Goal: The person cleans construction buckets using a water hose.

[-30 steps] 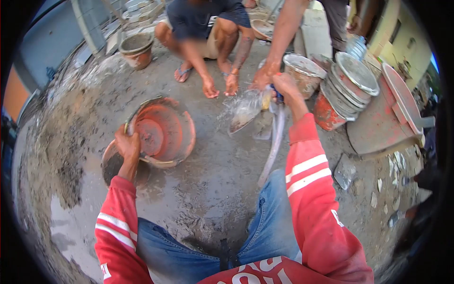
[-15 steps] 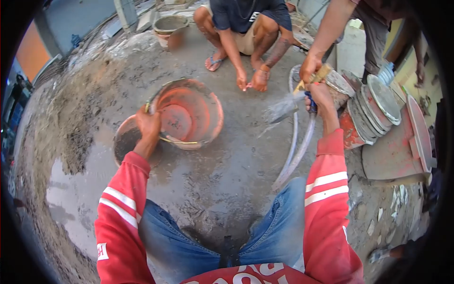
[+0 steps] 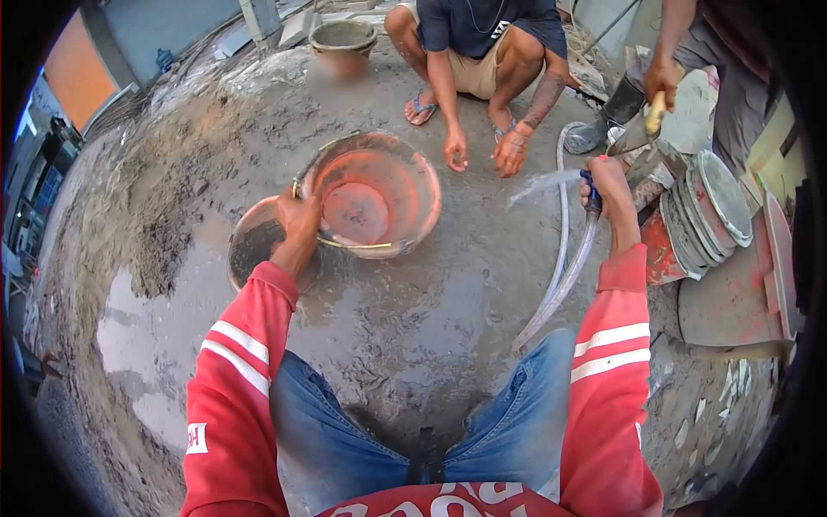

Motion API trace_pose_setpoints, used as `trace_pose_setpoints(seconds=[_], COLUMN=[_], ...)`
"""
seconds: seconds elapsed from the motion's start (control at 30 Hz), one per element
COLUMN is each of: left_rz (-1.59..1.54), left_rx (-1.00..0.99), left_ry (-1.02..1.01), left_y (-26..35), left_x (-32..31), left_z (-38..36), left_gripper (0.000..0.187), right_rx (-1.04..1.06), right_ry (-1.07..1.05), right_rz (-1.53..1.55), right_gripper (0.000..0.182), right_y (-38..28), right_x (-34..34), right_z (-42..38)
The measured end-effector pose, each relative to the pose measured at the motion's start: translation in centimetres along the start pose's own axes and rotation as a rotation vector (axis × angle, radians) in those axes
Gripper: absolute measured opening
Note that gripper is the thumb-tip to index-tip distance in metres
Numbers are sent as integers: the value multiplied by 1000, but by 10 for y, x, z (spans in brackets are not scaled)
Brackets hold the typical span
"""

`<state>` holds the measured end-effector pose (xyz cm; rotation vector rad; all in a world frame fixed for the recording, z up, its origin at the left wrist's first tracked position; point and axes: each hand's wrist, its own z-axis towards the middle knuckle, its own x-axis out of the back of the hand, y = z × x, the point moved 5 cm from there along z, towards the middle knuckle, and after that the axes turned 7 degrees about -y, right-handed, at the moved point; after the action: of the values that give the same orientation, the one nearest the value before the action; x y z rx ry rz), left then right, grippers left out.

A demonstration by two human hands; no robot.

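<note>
At left of centre, my left hand (image 3: 299,226) is closed on the rim of an orange bucket (image 3: 420,194). The bucket is tilted with its mouth facing me, its inside smeared with grey. Partly behind it and my wrist is a second orange bucket (image 3: 244,250) with dark contents or residue. My right hand (image 3: 613,188) is wrapped round the blue spray nozzle (image 3: 590,191) of a clear hose (image 3: 568,280). A water jet (image 3: 544,183) sprays leftward from it. Just above that hand, a co-worker's hand (image 3: 662,79) holds a trowel (image 3: 633,136) with a yellowish handle.
Another person (image 3: 482,52) squats ahead, both hands low over the wet ground (image 3: 413,302). Stacked, dirty buckets (image 3: 719,207) lie at right beside a large reddish tub (image 3: 732,297). A grey-crusted bucket (image 3: 343,36) stands at the back. Loose sand (image 3: 164,241) lies at left.
The co-worker's trowel has moved out of the water jet, up and right. The squatting person's hands have come apart. My hands keep their holds while the view has shifted slightly.
</note>
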<state>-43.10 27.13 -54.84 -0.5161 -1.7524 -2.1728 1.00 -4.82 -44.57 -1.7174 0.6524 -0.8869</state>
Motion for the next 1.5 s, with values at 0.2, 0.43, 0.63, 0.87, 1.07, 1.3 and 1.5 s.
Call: trace_pose_setpoints(seconds=[0.2, 0.43, 0.63, 0.87, 1.07, 1.3, 1.5], left_rz=[-20, -700, -32, 308, 184, 596, 611], left_rx=[284, 532, 579, 90, -10, -480, -520], left_ry=[79, 46, -760, -723, -399, -380, -435], left_y=[-6, -100, -82, -79, -63, -16, 6], left_x=[-32, -162, -126, -17, 31, 5, -25], left_z=[11, -9, -33, 97, 103, 61, 42], left_gripper=[43, 55, 84, 38, 20, 14, 11], right_rx=[75, 116, 33, 32, 91, 161, 247], right_ry=[28, 151, 224, 211, 204, 308, 376], right_rz=[-87, 134, 319, 423, 373, 84, -147], right_gripper=[16, 14, 8, 10, 13, 12, 13], right_y=[-14, 20, 51, 43, 26, 11, 4], right_x=[6, 49, 116, 155, 129, 100, 104], right_z=[-10, -57, -74, -70, -70, -79, -25])
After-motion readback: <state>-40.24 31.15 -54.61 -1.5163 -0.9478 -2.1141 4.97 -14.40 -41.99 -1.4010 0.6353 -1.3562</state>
